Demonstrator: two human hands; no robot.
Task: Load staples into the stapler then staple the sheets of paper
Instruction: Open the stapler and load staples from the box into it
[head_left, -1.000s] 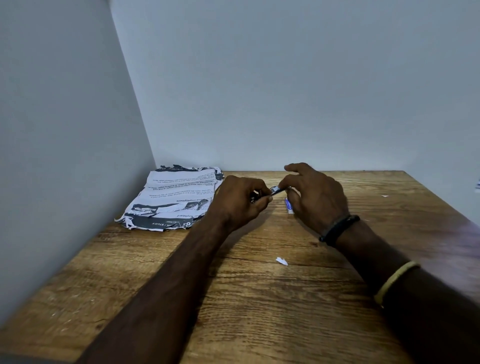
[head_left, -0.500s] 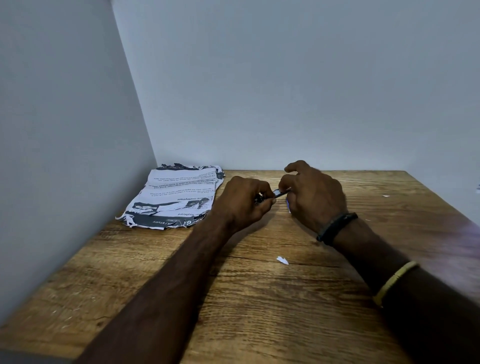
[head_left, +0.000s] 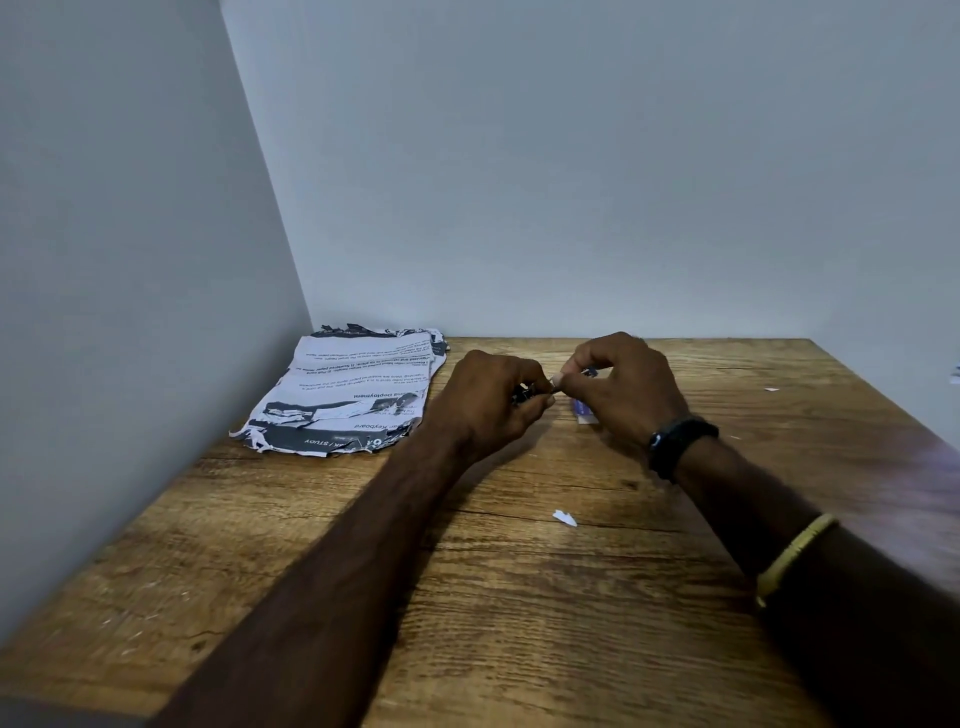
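My left hand (head_left: 488, 402) is closed around a small dark stapler (head_left: 523, 393), of which only a short part shows between the fingers. My right hand (head_left: 626, 387) meets it from the right, thumb and forefinger pinched at the stapler's end. Whether a strip of staples sits between those fingertips is too small to tell. A small blue and white staple box (head_left: 583, 408) lies on the table just under my right hand. The stack of printed sheets of paper (head_left: 353, 395), with torn edges, lies at the back left, apart from both hands.
The wooden table (head_left: 519, 597) is boxed in by a grey wall on the left and another at the back. A white paper scrap (head_left: 564, 517) lies between my forearms. A smaller scrap (head_left: 771, 389) is at the far right.
My right hand lifted slightly and its fingertips closed in on the stapler's end, hiding the silver part seen before. The staple box shows more from under the hand. My left hand stayed put.
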